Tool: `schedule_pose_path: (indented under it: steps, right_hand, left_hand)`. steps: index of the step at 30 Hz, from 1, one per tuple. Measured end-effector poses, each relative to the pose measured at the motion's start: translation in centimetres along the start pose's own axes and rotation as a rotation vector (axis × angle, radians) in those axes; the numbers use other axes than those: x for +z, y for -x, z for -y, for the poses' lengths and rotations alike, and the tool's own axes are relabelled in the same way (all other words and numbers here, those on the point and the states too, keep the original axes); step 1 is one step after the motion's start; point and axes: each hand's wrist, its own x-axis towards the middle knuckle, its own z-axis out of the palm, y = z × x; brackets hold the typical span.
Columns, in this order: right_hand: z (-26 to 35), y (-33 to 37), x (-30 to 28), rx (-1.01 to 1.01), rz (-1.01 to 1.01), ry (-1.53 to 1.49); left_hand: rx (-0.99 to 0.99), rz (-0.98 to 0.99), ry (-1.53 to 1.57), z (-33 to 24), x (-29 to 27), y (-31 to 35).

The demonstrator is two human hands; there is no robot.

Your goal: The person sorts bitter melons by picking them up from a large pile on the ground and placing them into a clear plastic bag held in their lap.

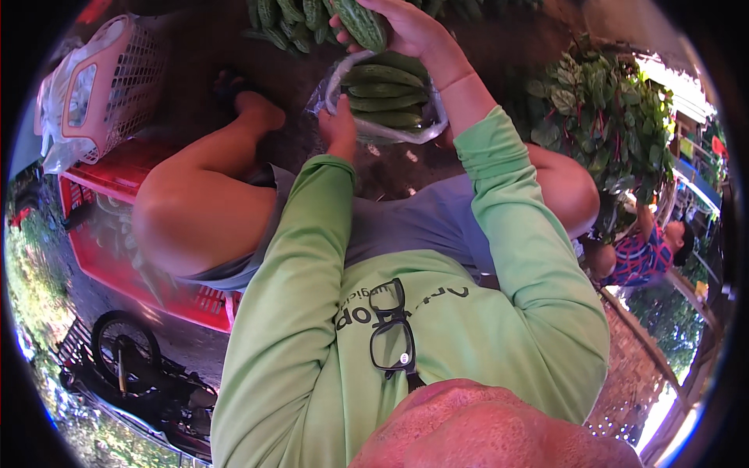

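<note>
My right hand [412,30] is closed around a green, bumpy bitter gourd [361,25] at the top of the view, beyond the bag. Below it, between my legs, a clear plastic bag [435,131] stands with its mouth spread. Several long bitter gourds [388,90] lie side by side in it. My left hand [338,127] grips the bag's near left rim, its fingers partly hidden by the plastic. A pile of bitter gourds [290,22] lies on the ground just left of my right hand and is cut off by the view's upper edge.
At left, a pink plastic basket [117,93] with plastic bags stands by a red crate [109,253]. A motorcycle [136,366] is parked at lower left. Leafy greens with reddish stems [601,117] are heaped at right, near another person [644,253] in a patterned shirt.
</note>
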Motion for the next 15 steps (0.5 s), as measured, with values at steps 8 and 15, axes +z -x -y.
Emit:
schedule_pose_path:
  steps: [8,15]
  right_hand:
    - [-2.8,4.1,-2.4,0.078,-0.197,1.401]
    - [-11.5,8.7,-11.8,0.446,0.070,1.421]
  left_hand:
    - [-0.233,0.623,-0.091,1.1,-3.8,1.1]
    - [-0.375,0.730,-0.536,-2.2,-3.9,2.6]
